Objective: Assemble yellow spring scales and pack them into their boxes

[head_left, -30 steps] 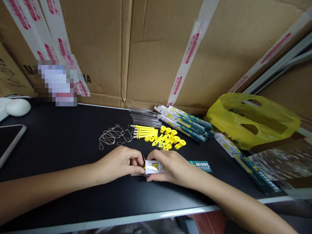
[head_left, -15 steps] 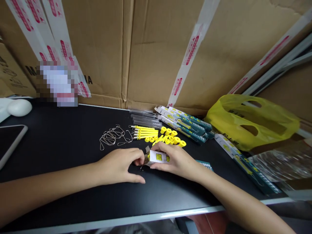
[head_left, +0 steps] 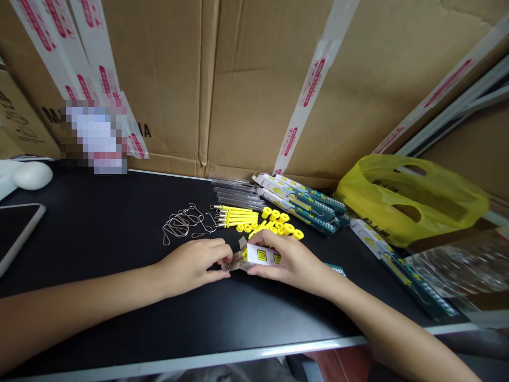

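My right hand point(head_left: 288, 261) grips a long narrow package point(head_left: 260, 255), white with a yellow label at its near end, lying low over the black table point(head_left: 99, 233). My left hand point(head_left: 194, 263) is closed in a pinch at the package's open left end, where a clear flap shows. Just behind the hands lie yellow round pieces point(head_left: 282, 225), a row of yellow sticks point(head_left: 237, 216) and a heap of wire hooks point(head_left: 183, 223).
A stack of finished teal-and-white packages point(head_left: 302, 204) lies behind, more packages point(head_left: 401, 265) to the right. A yellow plastic bag point(head_left: 409, 199) sits at right, clear tubes point(head_left: 238, 191) by the cardboard wall point(head_left: 246, 79). A tablet point(head_left: 18, 228) and a white object point(head_left: 29, 175) are at left.
The package was lifted slightly and shifted right and away from me in my right hand. My left hand let go for a moment, then pinched at its left end again.
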A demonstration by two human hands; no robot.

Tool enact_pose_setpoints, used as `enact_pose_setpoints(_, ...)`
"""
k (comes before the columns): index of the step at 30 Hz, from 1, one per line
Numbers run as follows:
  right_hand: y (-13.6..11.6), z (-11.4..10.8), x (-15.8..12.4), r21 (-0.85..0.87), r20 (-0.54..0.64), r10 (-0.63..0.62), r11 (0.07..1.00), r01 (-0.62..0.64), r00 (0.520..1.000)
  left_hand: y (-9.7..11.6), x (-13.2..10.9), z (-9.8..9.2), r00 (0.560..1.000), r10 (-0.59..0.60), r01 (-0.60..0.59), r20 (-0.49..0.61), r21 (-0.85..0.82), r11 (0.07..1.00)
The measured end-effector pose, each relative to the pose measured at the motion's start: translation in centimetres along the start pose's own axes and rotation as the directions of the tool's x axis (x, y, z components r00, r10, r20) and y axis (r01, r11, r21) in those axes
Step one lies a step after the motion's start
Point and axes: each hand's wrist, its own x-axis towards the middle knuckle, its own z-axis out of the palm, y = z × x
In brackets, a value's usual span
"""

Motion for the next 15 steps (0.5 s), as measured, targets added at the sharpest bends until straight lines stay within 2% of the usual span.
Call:
enact_pose_setpoints(3, -0.03, -0.11, 0.06, 0.002, -0.005, 0.000, 1.000, 0.000, 1.000, -0.16, -0.01, -0.03, 1.000, 0.024, -0.024, -0.010, 0.001, 1.000)
enact_pose_setpoints(7, 0.11, -0.45, 0.11, 0.006, -0.014, 0.001, 1.000, -0.001, 1.000, -0.25, 0.17, -0.30, 0.999, 0.040, -0.043, -0.036, -0.089, 0.995)
enact_pose_setpoints(10, 0.21, -0.65, 0.08, 0.009, -0.015, -0.004, 1.000, 0.004, 1.000, -0.14, 0.30, -0.45, 0.990, -0.028, 0.007, -0.138, -0.152, 0.988)
enact_pose_setpoints(13, 0.13, -0.66, 0.02, 0.003, -0.001, -0.009, 1.000, 0.009, 1.000, -0.06, 0.37, -0.57, 0.956, -0.126, 0.069, -0.266, -0.216, 0.974)
enact_pose_setpoints(15, -0.04, -0.50, 0.02, -0.013, 0.031, -0.018, 1.000, 0.018, 0.999, -0.05, 0.34, -0.65, 0.943, -0.127, 0.061, -0.308, -0.217, 0.974)
